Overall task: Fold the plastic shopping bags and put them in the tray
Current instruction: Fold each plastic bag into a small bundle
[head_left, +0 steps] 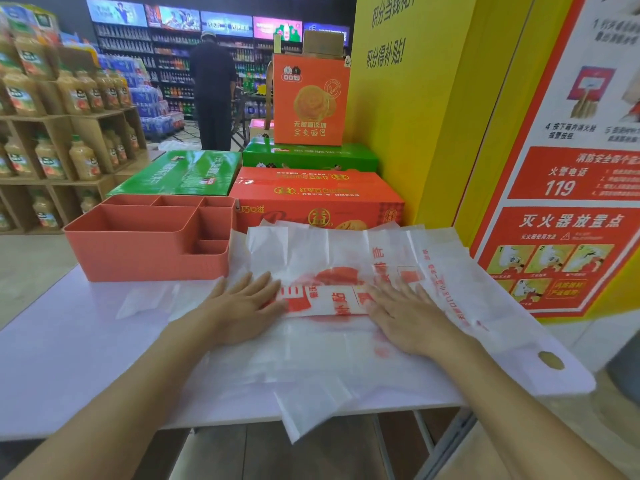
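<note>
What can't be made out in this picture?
Head view only.
How many plastic bags lie stacked: translucent layers overlap.
Ends of the folded strip: the left hand and right hand cover them.
The tray floor: its near wall hides it.
Distant shelves: labels too small, blurred.

Yellow wall (398, 98) says 积分当钱花 and 积分得补贴! in dark letters. The red poster (554, 199) beside it has 火警电话 119 in white, then 灭火器放置点 lower down, plus little step pics numbered 1, 2, 3, 5. The upright orange box (311, 98) reads 全麦面包. The flat red carton (363, 199) has 红枣百合 on top, rest too blurry. The plastic bag (332, 299) on the tabletop (69, 341) shows 补贴 in red, sideways.
</note>
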The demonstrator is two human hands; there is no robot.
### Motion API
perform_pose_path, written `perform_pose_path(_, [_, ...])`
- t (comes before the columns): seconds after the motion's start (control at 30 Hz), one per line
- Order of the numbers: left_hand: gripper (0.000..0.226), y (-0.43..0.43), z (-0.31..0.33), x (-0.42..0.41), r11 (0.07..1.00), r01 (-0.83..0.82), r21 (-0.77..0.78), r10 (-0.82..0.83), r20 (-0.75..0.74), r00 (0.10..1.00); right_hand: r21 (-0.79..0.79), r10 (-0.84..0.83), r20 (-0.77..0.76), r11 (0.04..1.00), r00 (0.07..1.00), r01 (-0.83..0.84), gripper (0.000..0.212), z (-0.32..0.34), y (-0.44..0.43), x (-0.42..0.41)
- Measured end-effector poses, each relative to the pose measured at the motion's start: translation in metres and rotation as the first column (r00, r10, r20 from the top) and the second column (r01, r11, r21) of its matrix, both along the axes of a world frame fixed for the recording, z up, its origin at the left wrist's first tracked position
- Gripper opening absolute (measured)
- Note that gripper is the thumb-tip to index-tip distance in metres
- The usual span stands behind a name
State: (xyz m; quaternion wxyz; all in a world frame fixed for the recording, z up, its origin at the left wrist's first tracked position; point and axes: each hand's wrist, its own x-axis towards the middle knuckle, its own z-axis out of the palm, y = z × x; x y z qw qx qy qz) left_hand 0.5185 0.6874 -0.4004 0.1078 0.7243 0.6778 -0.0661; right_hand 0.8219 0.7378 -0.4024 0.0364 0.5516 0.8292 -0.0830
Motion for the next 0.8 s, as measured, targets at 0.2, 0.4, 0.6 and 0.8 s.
perform_pose_path(0.2, [0.119, -0.014, 0.016, -0.031, 0.992, 0.021, -0.122, -0.035, -0.113, 0.993, 0.007, -0.066, 0.058, 0.998, 0.996, 0.065, 0.059, 0.0, 0.007, 0.019])
perform_pose_path(0.4, [0.137, -0.011, 0.014, -0.029, 0.997, -0.004, -0.075, 0.0, -0.056, 0.998, 0.046, -0.058, 0.01, 0.997, 0.998, 0.057, 0.064, 0.006, 0.003, 0.018])
perform_pose_path(0.6, [0.104, -0.009, 0.017, -0.023, 0.999, -0.023, 0.037, 0.02, 0.096, 0.995, 0.194, 0.163, -0.116, 0.971, 0.98, -0.138, 0.057, 0.014, -0.006, 0.011])
perform_pose_path(0.8, [0.124, -0.008, 0.018, -0.018, 0.995, -0.007, 0.1, 0.008, -0.007, 1.0, 0.438, 0.287, -0.114, 0.874, 0.951, -0.211, 0.043, 0.013, -0.003, 0.001])
